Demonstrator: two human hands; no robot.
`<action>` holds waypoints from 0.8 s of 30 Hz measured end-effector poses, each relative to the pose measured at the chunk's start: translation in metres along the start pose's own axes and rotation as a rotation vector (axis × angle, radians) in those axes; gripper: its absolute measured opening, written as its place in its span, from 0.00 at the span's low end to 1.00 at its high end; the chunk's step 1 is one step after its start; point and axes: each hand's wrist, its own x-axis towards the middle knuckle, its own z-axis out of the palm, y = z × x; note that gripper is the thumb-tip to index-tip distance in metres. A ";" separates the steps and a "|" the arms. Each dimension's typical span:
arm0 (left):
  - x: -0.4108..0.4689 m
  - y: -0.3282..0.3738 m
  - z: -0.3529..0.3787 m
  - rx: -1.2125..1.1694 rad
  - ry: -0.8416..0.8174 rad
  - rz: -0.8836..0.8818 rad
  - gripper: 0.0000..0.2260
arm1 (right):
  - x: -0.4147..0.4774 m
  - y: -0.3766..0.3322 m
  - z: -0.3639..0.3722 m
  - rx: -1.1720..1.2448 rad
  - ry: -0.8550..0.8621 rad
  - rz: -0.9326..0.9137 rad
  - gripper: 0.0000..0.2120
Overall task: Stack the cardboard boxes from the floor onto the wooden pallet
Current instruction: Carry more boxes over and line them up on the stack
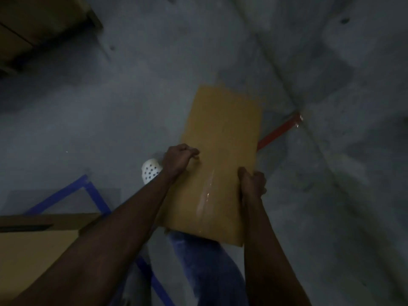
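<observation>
A: Where is the cardboard box (220, 164)?

B: In the middle of the frame, held off the grey floor (110, 107), its long flat face up and tilted away from the person. A strip of clear tape (206, 199) shines along its near half.

A: And the grip?

B: Both hands clasp it. The left hand (178, 160) curls its fingers over the left long edge; the right hand (252, 184) wraps tightly round the right long edge, a little nearer the lower end.

A: What lies around it?

B: Below the box there is a leg in blue jeans (205, 268), and a white perforated shoe (151, 172) peeks out just left of the left wrist. Blue tape (95, 195) marks lines on the floor at lower left, beside a second cardboard box (33, 257). Red tape (280, 130) shows just right of the held box.

A: The upper left?

B: A brown stack (33, 29), too dark to make out clearly.
</observation>
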 end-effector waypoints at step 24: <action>-0.345 0.107 -0.594 -0.742 0.925 0.006 0.14 | -0.640 -0.364 0.091 -0.186 -0.239 -1.120 0.12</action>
